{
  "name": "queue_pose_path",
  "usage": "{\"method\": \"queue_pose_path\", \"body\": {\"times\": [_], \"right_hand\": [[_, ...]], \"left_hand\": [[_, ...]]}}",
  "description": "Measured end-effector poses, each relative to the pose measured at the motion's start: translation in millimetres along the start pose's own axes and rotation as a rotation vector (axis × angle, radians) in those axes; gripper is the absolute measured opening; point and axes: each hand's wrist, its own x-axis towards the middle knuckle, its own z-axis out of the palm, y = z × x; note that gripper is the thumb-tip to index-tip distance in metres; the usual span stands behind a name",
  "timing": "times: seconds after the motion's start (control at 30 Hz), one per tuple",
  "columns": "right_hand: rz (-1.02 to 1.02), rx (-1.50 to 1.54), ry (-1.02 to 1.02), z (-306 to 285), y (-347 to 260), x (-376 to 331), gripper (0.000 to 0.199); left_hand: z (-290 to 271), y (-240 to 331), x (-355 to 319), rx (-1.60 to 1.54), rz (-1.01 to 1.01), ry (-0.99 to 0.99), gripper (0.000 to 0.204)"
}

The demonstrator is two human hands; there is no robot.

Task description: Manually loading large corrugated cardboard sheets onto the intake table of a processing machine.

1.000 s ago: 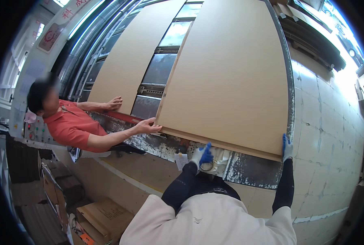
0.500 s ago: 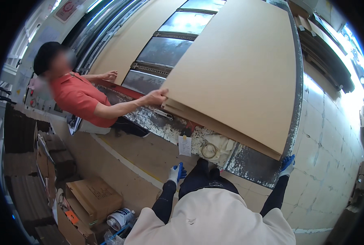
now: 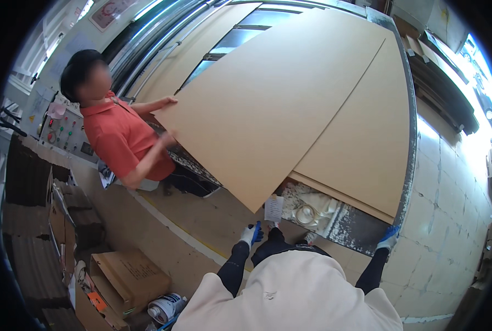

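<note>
While you're looking down from above, your left hand (image 3: 251,234), in a white glove w/ blue palm, is hanging at lower centre of the frame, just below the near corner of the big tan board (image 3: 273,110). It's not touching the board; its fingers are curling loosely, nothing gripped as far as the pic shows. Your right hand (image 3: 389,238), also in a blue-and-white glove, is sitting at lower right, against the lower end of the metal edge of the machine bed (image 3: 407,160); can't tell if its fingers are closing on anything.

The tan board is filling the upper centre of the frame, lying tilted across the bed and over a second board stack (image 3: 361,149) to its right. Its near corner is pointing down toward you, overhanging the floor side. A co-worker in a red shirt (image 3: 119,138) is standing at left centre & holding the board's left edge: one hand (image 3: 168,101) is lying flat on top, the other (image 3: 167,138) is gripping lower, at the edge.

Between your hands, a paint-splattered part of the bed is showing, w/ a small white paper tag (image 3: 274,209) and a roll of tape (image 3: 306,213) on it. At lower left, a cardboard box (image 3: 130,278) & a white can (image 3: 166,307) are lying on the floor.
</note>
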Motion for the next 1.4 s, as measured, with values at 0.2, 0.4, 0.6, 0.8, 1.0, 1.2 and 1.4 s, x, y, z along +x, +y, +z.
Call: {"method": "queue_pose_path", "body": {"times": [0.2, 0.4, 0.6, 0.8, 1.0, 1.2, 1.4], "right_hand": [[0.061, 0.109, -0.030, -27, 26, 0, 0.021], [0.156, 0.028, -0.074, -35, 48, 4, 0.038], [0.101, 0.025, 0.010, -10, 31, -46, 0.023], [0.112, 0.025, 0.020, -15, 25, -47, 0.024], [0.157, -0.004, 0.007, -11, 18, -54, 0.027], [0.357, -0.054, -0.121, -31, 15, -23, 0.035], [-0.382, -0.471, -0.058, 13, 9, 61, 0.036]], "left_hand": [[-41, -3, 27, -0.069, -0.094, 0.020, 0.046], [-78, -63, 33, -0.082, -0.154, 0.183, 0.048], [-100, -51, 33, 0.223, -0.066, 0.051, 0.046], [-84, 2, 47, -0.006, -0.150, -0.021, 0.046], [-65, 16, 57, -0.008, -0.130, -0.046, 0.045], [-45, -8, 38, 0.035, -0.131, -0.025, 0.045], [-42, -18, 19, 0.099, -0.053, 0.026, 0.046]]}}
